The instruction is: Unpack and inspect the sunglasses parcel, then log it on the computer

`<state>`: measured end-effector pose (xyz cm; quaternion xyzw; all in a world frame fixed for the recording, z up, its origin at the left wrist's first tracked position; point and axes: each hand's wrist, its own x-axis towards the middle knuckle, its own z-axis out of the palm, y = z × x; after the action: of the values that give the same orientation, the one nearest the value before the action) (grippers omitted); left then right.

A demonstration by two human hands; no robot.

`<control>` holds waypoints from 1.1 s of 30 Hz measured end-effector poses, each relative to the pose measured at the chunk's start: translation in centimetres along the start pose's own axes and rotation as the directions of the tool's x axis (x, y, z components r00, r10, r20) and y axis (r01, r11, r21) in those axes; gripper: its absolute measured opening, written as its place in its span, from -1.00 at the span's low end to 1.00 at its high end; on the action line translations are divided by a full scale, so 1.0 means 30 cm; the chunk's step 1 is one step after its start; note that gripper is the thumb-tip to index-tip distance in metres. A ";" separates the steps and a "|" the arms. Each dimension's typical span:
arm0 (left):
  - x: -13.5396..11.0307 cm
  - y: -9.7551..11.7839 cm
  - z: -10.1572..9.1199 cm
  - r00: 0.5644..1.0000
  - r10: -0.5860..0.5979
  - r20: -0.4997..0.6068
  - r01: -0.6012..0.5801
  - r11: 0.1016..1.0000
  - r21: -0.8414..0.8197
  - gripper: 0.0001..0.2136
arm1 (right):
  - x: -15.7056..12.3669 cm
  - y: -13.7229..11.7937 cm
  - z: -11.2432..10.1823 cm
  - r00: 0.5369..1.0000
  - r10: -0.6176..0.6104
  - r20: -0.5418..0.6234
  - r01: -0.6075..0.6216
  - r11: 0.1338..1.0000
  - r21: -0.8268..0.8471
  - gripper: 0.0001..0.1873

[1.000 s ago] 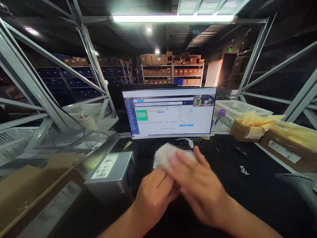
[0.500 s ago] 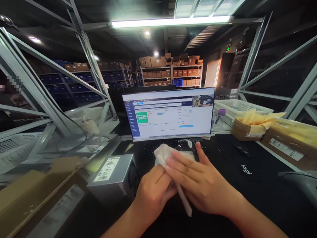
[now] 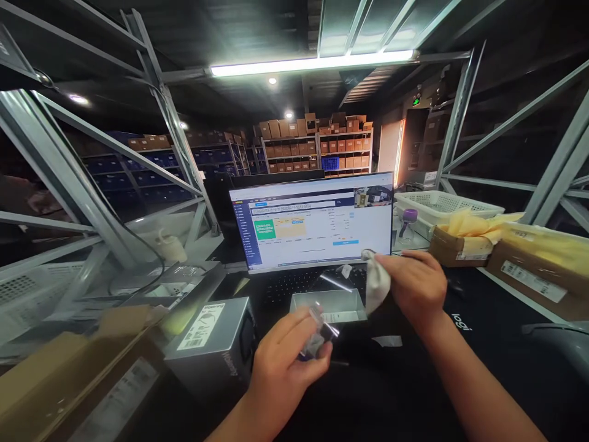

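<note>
My left hand (image 3: 291, 353) is closed around a small, shiny, partly see-through object (image 3: 317, 337); fingers hide much of it and its kind is unclear. My right hand (image 3: 416, 285) pinches a white cloth (image 3: 377, 285), which hangs down in front of the monitor's lower right corner. Between the hands and a little farther off lies an open grey box part (image 3: 359, 307), in front of the keyboard (image 3: 289, 280). Left of my left hand stands a grey printed box (image 3: 214, 331) with a white label. A small clear scrap (image 3: 387, 341) lies on the black mat below the cloth.
The lit monitor (image 3: 317, 227) stands behind the keyboard. At right are a cardboard box with yellow envelopes (image 3: 464, 245), a purple-capped bottle (image 3: 408, 224) and a white basket (image 3: 448, 205). An open carton (image 3: 83, 374) takes up the near left.
My hands have moved apart. The cloth has gone up and right with my right hand, away from the left hand, where the shiny object now shows. The open grey box part is uncovered.
</note>
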<state>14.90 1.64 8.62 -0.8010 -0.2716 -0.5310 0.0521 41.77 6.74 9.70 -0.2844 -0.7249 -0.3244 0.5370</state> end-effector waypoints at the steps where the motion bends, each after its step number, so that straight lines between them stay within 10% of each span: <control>1: 0.000 0.001 -0.004 1.000 0.017 -0.018 -0.017 1.000 0.024 -0.75 | -0.001 0.017 0.001 0.987 0.155 -0.028 -0.155 0.988 0.006 -0.65; 5: -0.003 0.007 -0.009 0.996 0.073 -0.052 -0.069 0.995 0.079 -0.74 | 0.021 0.019 0.000 0.712 0.679 0.179 -0.702 0.676 0.224 -0.75; 7: -0.007 0.010 -0.005 0.993 0.096 -0.069 -0.090 0.992 0.086 -0.73 | 0.043 -0.016 -0.003 0.589 0.691 0.420 -0.807 0.476 0.348 -0.70; 10: -0.012 0.011 0.002 0.981 0.168 -0.100 -0.158 0.982 0.105 -0.70 | 0.072 -0.078 -0.010 0.520 0.579 0.629 -0.853 0.308 0.421 -0.66; 20: -0.027 0.001 -0.017 0.962 0.255 -0.101 -0.229 0.949 0.215 -0.78 | 0.103 -0.174 -0.032 0.647 0.420 0.636 -0.762 0.336 0.554 -0.79; 23: -0.037 -0.005 -0.019 0.951 0.294 -0.099 -0.265 0.935 0.235 -0.77 | 0.107 -0.215 -0.039 0.622 0.436 0.650 -0.775 0.226 0.590 -0.77; 29: -0.035 -0.012 -0.008 0.958 0.263 -0.114 -0.226 0.937 0.266 -0.75 | 0.126 -0.290 -0.054 0.428 0.465 0.775 -0.795 -0.215 0.568 -0.62; 33: -0.030 -0.014 -0.018 0.981 0.167 -0.101 -0.130 0.945 0.301 -0.79 | 0.107 -0.277 -0.031 0.540 0.301 0.786 -0.772 -0.196 0.605 -0.64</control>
<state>14.00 1.47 7.96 -0.7678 -0.2822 -0.5284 0.2270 35.17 1.01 11.62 -0.2124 -0.6193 0.5534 0.5149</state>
